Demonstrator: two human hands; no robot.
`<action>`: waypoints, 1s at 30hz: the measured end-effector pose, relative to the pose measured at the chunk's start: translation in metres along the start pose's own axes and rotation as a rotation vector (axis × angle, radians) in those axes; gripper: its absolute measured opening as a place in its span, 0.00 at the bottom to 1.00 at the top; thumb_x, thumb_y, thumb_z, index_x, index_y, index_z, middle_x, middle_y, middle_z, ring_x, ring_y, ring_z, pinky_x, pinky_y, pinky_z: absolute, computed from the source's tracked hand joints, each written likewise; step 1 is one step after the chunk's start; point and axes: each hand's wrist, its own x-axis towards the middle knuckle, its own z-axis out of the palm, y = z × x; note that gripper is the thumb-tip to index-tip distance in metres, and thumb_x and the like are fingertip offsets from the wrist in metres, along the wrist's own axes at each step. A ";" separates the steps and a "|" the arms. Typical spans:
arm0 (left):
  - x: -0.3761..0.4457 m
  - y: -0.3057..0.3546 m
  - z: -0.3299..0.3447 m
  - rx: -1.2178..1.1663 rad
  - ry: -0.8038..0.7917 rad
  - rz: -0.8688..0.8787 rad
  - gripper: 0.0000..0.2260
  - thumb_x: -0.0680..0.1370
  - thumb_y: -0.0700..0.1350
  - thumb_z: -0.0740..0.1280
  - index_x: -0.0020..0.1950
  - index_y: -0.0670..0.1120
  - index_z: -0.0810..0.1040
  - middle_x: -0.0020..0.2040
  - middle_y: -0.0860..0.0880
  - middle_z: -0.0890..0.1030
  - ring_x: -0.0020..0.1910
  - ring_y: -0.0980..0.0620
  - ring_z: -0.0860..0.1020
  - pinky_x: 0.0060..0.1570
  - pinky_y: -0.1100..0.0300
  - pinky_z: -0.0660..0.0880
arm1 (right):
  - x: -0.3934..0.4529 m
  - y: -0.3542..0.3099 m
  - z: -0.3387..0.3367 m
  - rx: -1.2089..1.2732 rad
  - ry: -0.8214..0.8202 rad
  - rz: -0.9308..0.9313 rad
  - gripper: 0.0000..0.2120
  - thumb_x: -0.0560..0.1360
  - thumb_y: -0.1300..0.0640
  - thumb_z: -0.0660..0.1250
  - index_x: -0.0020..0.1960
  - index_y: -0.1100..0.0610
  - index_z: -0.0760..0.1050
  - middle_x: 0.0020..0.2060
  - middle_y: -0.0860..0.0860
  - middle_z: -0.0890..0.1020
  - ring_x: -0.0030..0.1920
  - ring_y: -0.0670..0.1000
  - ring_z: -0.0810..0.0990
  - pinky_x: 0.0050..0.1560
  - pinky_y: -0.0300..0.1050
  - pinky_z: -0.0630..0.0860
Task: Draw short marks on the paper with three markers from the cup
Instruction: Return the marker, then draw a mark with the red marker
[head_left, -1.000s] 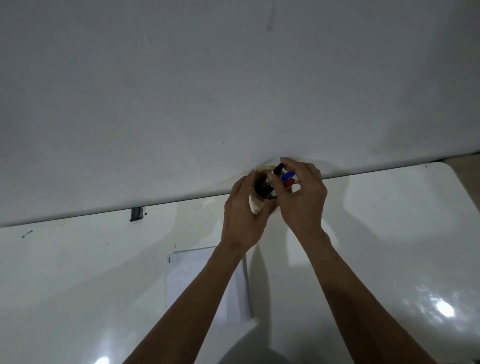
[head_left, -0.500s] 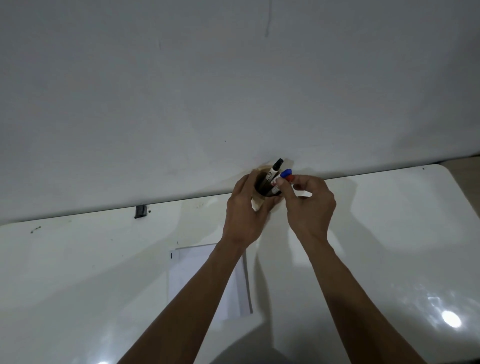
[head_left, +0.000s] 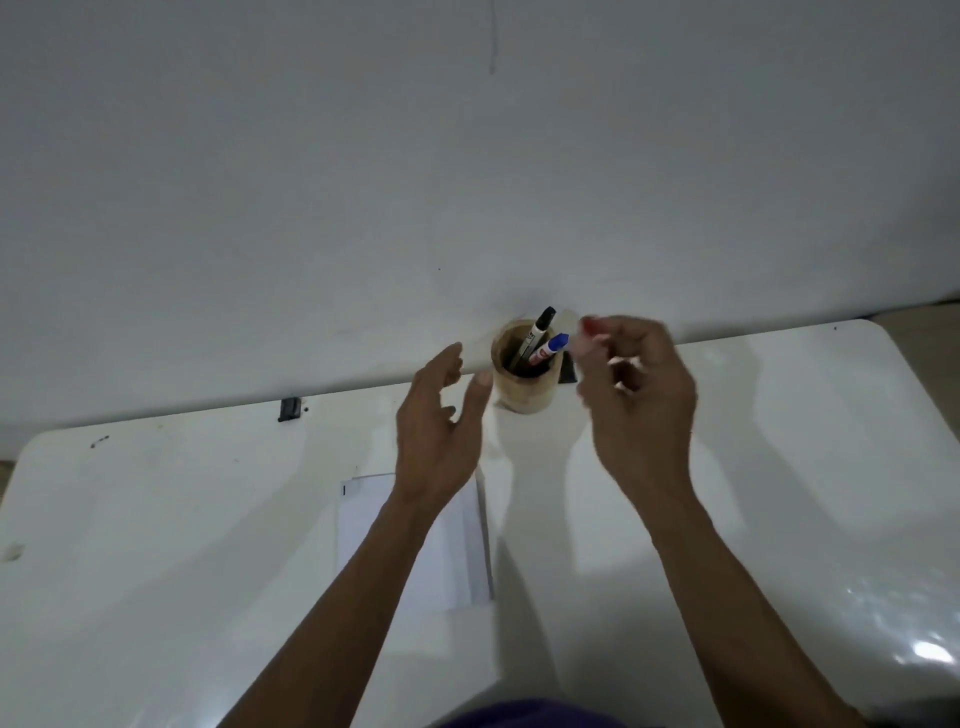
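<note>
A tan cup (head_left: 522, 384) stands at the table's far edge against the wall. A black marker (head_left: 540, 325) and a blue-capped marker (head_left: 550, 347) lean out of it. My right hand (head_left: 636, 395) is lifted just right of the cup, fingers pinched on a red-capped marker (head_left: 591, 332), which is blurred. My left hand (head_left: 439, 431) hovers left of the cup, off it, fingers spread and holding nothing. A white paper (head_left: 363, 525) lies on the table below the hands, partly hidden by my left forearm, with a short dark mark (head_left: 344, 489) near its top left corner.
The white table (head_left: 156, 519) runs up to a plain wall. A small black clip (head_left: 290, 409) sits on the far edge to the left, and a dark object (head_left: 569, 371) shows just right of the cup. A glare spot (head_left: 924, 649) is at the right.
My left hand has let go of the cup and pulled back left. My right hand has drawn the red-capped marker out of the cup, up and to the right.
</note>
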 end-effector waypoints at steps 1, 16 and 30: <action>-0.008 0.005 -0.011 -0.020 0.011 0.001 0.19 0.80 0.53 0.67 0.69 0.51 0.75 0.59 0.52 0.82 0.58 0.64 0.77 0.48 0.71 0.76 | -0.008 0.006 0.003 -0.066 -0.075 0.063 0.10 0.74 0.51 0.77 0.49 0.43 0.76 0.40 0.40 0.83 0.35 0.47 0.81 0.39 0.43 0.78; -0.093 -0.041 -0.163 -0.277 0.071 -0.195 0.02 0.77 0.45 0.73 0.48 0.49 0.86 0.39 0.50 0.86 0.39 0.53 0.80 0.49 0.52 0.80 | -0.136 -0.005 0.080 -0.355 -0.670 0.105 0.13 0.67 0.57 0.82 0.44 0.45 0.81 0.41 0.40 0.85 0.37 0.44 0.82 0.34 0.32 0.74; -0.139 -0.085 -0.230 -0.174 -0.138 -0.199 0.07 0.76 0.50 0.72 0.45 0.48 0.86 0.37 0.50 0.86 0.37 0.52 0.82 0.45 0.55 0.80 | -0.235 -0.008 0.139 0.348 -0.288 0.583 0.09 0.75 0.57 0.72 0.50 0.62 0.82 0.40 0.58 0.87 0.40 0.53 0.86 0.40 0.43 0.82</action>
